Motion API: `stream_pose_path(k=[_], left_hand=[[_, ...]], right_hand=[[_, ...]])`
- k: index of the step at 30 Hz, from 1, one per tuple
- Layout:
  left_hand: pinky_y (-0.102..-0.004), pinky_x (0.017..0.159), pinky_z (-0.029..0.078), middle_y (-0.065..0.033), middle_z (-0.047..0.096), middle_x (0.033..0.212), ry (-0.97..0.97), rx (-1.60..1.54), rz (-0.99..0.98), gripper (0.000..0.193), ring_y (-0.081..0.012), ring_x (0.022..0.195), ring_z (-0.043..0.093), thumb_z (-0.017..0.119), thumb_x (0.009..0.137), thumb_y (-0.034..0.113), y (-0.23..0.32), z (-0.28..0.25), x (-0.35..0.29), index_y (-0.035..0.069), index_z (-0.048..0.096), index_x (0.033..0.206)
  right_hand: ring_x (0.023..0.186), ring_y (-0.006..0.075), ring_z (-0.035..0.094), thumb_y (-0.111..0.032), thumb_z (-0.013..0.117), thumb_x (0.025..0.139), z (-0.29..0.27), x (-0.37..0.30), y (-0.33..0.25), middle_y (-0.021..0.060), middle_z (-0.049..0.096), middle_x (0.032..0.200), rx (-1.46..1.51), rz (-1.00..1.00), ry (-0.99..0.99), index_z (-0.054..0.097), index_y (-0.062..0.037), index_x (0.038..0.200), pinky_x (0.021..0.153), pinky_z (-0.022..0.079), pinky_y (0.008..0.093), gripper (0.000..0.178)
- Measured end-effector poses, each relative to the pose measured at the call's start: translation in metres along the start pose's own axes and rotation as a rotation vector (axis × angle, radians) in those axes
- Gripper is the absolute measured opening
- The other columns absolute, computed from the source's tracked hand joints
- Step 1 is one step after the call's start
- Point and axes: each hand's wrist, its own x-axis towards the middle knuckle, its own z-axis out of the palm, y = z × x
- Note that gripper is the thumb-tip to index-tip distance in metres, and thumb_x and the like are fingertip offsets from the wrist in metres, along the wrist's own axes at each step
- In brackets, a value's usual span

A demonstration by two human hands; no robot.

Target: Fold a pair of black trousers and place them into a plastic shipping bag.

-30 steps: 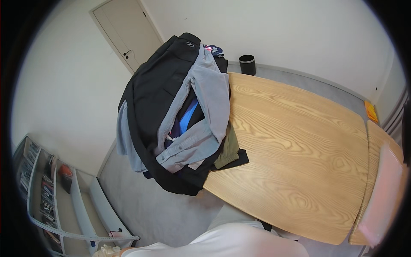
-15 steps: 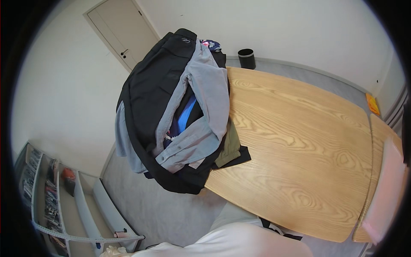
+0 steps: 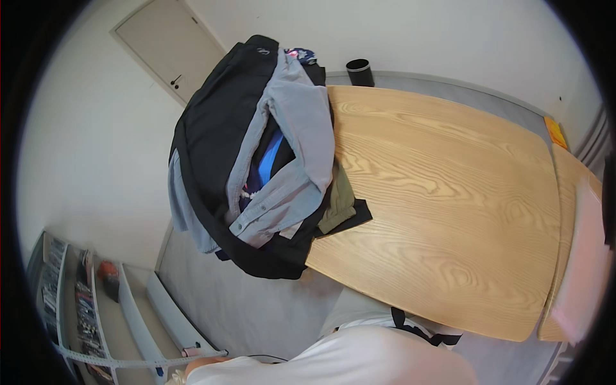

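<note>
We see the table (image 3: 443, 212) as the largest thing, its bare wood filling the middle and right. The clothes pile (image 3: 221, 109) lies at its left end, ahead of us and to our left, with its left part over the floor. Neither grip is in view, so we cannot tell whether either is clenched, released or grasping anything; a bare bit of arm (image 3: 208, 363) shows at the lower edge, well apart from the pile.

Below, our white top (image 3: 359, 359) spreads close to the table. A rack (image 3: 136, 314) with packed compartments stands lower left, and a door (image 3: 167, 45) is upper left. In the pile, a grey shirt (image 3: 311, 128) lies across the black cloth, its sleeve bent around some blue cloth (image 3: 268, 160).

A pink sheet (image 3: 584, 269) lies at far right. Smaller still, olive cloth (image 3: 340, 202) rests on the wood, a black bin (image 3: 360, 76) stands beyond the table, and a yellow packet (image 3: 555, 132) sits upper right.
</note>
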Motion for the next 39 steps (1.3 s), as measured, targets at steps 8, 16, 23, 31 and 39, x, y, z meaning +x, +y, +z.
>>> stream_pose_path(k=[8, 16, 23, 31, 39], left_hand=[[-0.0265, 0.062, 0.046, -0.0025, 0.063, 0.073, -0.067, 0.033, -0.018, 0.014, -0.0088, 0.068, 0.055, 0.063, 0.087, 0.014, 0.005, -0.026, 0.003, 0.002, 0.066, 0.094], [-0.0252, 0.063, 0.046, -0.0008, 0.063, 0.074, -0.159, -0.312, 0.025, 0.014, -0.0073, 0.069, 0.055, 0.063, 0.088, 0.012, 0.056, 0.011, 0.086, 0.001, 0.065, 0.096], [-0.024, 0.064, 0.046, 0.0006, 0.063, 0.075, -0.257, -0.436, 0.012, 0.014, -0.0059, 0.071, 0.055, 0.063, 0.089, 0.012, 0.073, 0.039, 0.131, 0.001, 0.065, 0.098], [-0.0227, 0.065, 0.046, 0.0022, 0.063, 0.075, -0.233, -0.292, 0.24, 0.015, -0.0044, 0.072, 0.055, 0.063, 0.09, 0.01, 0.155, 0.027, 0.121, 0.0, 0.065, 0.1], [-0.0274, 0.063, 0.045, -0.0019, 0.055, 0.078, -0.154, 0.165, 0.692, 0.019, -0.0115, 0.069, 0.053, 0.057, 0.09, 0.012, 0.226, 0.041, 0.101, 0.003, 0.058, 0.107]], right_hand=[[0.069, 0.014, 0.057, -0.019, 0.059, 0.09, 0.019, -0.013, 0.024, 0.0044, 0.063, 0.074, 0.028, 0.0, 0.028, 0.062, -0.0029, 0.092, 0.064, 0.046, 0.0269, 0.016], [0.069, 0.0138, 0.058, -0.016, 0.059, 0.089, 0.017, -0.108, 0.036, 0.0046, 0.063, 0.074, 0.055, 0.113, -0.021, 0.062, -0.0023, 0.092, 0.064, 0.046, 0.0271, 0.015], [0.069, 0.0136, 0.059, -0.014, 0.06, 0.088, 0.031, -0.251, 0.089, 0.0047, 0.064, 0.074, -0.063, 0.223, -0.34, 0.063, -0.0017, 0.093, 0.064, 0.047, 0.0272, 0.014], [0.07, 0.015, 0.059, -0.012, 0.061, 0.087, 0.002, -0.282, 0.088, 0.0054, 0.065, 0.077, -0.1, 0.268, -0.188, 0.063, -0.0017, 0.096, 0.064, 0.048, 0.0284, 0.014], [0.078, 0.0181, 0.057, -0.013, 0.061, 0.085, -0.013, -0.166, 0.03, 0.0082, 0.061, 0.084, -0.084, 0.378, -0.348, 0.059, 0.0, 0.103, 0.069, 0.046, 0.027, 0.023]])
